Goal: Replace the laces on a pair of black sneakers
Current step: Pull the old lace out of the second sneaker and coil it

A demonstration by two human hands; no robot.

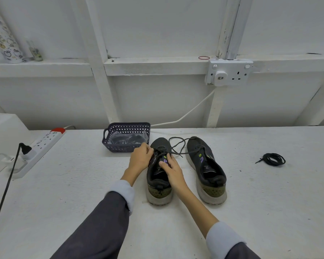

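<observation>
Sleeves (105, 221) nearest; left hand (141, 158) pinches lace (176, 146) of sneaker (158, 184) — right hand (173, 171) presses its tongue (165, 157); basket (127, 125) behind, coiled lace (274, 159) apart.

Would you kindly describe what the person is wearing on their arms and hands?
The left sleeve and right sleeve are dark grey, each ending in a pale blue-grey cuff above the wrist. The left hand and right hand are bare: no gloves, rings or watch visible.

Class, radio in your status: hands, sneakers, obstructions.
Left hand pinches the lace on the left sneaker. Right hand presses its tongue. Spare lace coiled apart, nothing blocking.
</observation>
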